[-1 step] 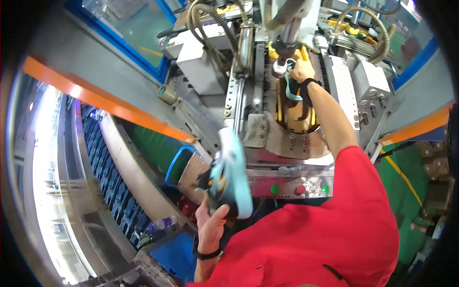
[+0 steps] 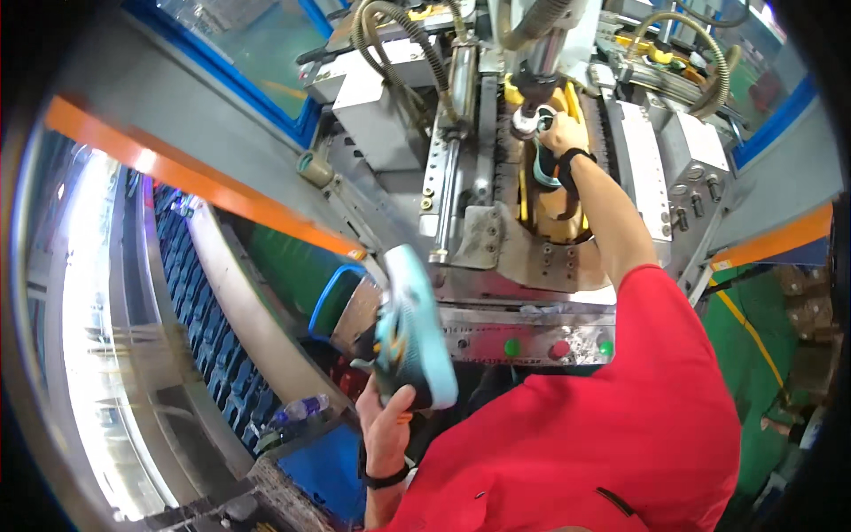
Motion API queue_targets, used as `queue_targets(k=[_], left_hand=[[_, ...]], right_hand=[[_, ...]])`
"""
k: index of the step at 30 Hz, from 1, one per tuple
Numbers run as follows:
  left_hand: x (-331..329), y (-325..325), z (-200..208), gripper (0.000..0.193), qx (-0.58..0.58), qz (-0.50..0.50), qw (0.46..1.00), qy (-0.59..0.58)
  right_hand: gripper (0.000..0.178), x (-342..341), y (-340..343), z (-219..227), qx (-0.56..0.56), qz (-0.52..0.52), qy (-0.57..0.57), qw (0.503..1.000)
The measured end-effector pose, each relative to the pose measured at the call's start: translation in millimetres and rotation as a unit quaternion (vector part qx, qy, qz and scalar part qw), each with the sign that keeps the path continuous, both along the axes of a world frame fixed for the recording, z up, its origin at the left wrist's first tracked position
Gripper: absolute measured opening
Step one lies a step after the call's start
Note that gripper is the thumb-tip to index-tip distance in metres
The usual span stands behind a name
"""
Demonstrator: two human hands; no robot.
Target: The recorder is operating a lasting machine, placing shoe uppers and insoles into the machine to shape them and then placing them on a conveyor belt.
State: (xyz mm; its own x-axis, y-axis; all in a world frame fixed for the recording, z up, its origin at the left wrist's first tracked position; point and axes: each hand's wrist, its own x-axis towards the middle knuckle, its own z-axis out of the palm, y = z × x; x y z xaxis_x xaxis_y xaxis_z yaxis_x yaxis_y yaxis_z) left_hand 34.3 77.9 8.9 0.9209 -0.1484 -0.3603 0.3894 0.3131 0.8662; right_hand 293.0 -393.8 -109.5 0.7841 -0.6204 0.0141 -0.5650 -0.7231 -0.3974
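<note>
Left hand point(image 2: 387, 432), about 6:30: grip clamped, thumb and fingers, on the lower end of a teal-and-black shoe point(image 2: 411, 334), 6 o'clock. Right hand point(image 2: 565, 135), between 1 and 2 o'clock: fingers bent at second shoe point(image 2: 547, 175) in machine point(image 2: 548, 266); closure hidden, cannot tell.

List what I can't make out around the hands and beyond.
All in the head view:
Right hand: fingertips hidden by the hand itself, so its grip is unclear.
Left hand: some fingers hidden behind the shoe.
Shoe's far side: turned away.
Boxes: too small and blurred near the rim.
</note>
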Motion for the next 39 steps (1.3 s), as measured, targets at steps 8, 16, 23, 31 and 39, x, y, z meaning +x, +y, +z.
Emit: queue_targets(k=[8,16,23,31,39], left_hand=[[-112.0,51.2,-37.4,0.052,0.046,0.388,0.915,0.105],[-178.2,29.8,-64.4,0.028,-0.050,0.345,0.927,0.138],[-249.4,40.2,-100.1,0.027,-0.105,0.429,0.885,0.148],[-371.6,113.2,-154.8,0.023,-0.089,0.626,0.745,0.214],[-547.3,268.0,-307.1,0.051,-0.016,0.779,0.579,0.242]], right_hand=[[0.050,-64.7,68.5,16.9,-0.092,0.172,-0.168,0.966],[0.022,-277.1,233.7,-65.6,0.112,0.455,-0.091,0.878],[0.015,-261.9,251.5,-187.7,0.102,0.502,-0.135,0.848],[0.014,-242.3,282.2,-149.3,0.073,0.506,-0.117,0.851],[0.011,-222.3,576.2,131.9,0.164,0.739,-0.318,0.570]])
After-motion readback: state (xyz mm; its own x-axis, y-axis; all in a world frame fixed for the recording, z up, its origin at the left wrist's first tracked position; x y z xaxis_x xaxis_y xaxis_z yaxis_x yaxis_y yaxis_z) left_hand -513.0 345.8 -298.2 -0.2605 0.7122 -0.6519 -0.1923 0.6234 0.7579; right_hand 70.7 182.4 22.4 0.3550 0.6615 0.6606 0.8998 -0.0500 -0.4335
